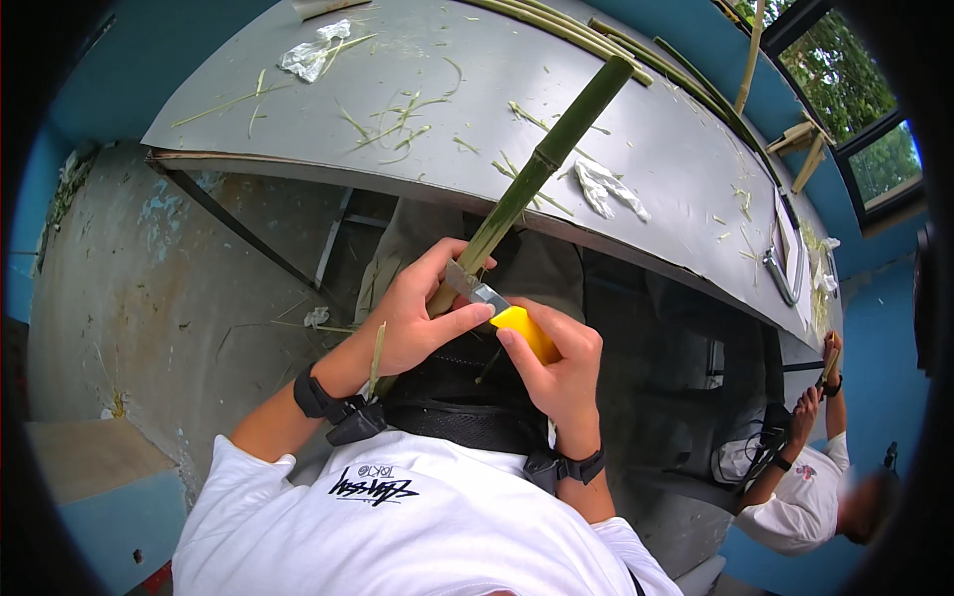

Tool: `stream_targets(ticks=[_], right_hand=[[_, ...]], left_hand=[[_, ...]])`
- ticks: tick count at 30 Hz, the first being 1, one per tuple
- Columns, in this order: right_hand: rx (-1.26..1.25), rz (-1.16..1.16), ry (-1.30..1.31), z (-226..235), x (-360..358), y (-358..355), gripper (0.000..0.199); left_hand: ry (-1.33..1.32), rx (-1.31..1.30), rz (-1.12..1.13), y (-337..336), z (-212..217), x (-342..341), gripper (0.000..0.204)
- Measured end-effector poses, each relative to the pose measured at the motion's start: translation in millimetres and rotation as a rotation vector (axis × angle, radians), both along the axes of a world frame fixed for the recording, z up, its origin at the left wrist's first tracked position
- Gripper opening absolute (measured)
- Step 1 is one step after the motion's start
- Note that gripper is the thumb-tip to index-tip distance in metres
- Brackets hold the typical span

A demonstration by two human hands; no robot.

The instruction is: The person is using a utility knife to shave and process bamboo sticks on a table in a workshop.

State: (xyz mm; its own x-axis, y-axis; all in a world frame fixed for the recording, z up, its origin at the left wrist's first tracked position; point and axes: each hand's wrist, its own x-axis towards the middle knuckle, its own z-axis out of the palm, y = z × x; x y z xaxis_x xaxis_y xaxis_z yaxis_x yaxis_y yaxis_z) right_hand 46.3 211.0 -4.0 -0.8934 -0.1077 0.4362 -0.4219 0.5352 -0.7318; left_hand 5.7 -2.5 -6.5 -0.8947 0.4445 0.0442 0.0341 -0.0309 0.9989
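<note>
On the left, one white wad (316,55) was seen on the far part of the grey table (397,60), and one smaller white scrap (316,317) on the floor (199,318); in the middle, one green bamboo pole (547,154) and one yellow-handled knife (525,334) were shown; then, to the right, a second wad (608,189), one hacksaw (785,275) and one co-worker (800,497), whose two hands were raised around something too small to be made out. The shavings (402,121) were scattered too finely to be counted. The table's near edge was crossed at mid-length by the pole, whose far end was held out above the tabletop; bare surface was left on either side of it, while open floor was shown at the left. By the left hand (402,303), the pole's near part was gripped, the fingers being wrapped around it and the thumb pressed to the back of the knife's blade. By the right hand (564,358), the knife's handle was clasped, fingers curled and thumb laid along it, with the blade set across the pole, touching it.
</note>
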Motion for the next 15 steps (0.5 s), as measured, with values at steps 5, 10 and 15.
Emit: stream_targets(ticks=[5,10,15], right_hand=[[0.020,-0.001,-0.025,2.1,-0.2,-1.3,0.027],[0.035,-0.009,-0.017,2.1,0.4,-2.3,0.027],[0.039,0.004,-0.013,1.8,-0.2,-0.6,0.028]], left_hand=[[-0.027,0.023,-0.006,-1.7,-0.5,-0.7,0.049],[0.009,0.016,0.010,-2.6,-3.4,-0.5,0.048],[-0.019,0.035,-0.013,-3.0,-2.6,-0.9,0.053]])
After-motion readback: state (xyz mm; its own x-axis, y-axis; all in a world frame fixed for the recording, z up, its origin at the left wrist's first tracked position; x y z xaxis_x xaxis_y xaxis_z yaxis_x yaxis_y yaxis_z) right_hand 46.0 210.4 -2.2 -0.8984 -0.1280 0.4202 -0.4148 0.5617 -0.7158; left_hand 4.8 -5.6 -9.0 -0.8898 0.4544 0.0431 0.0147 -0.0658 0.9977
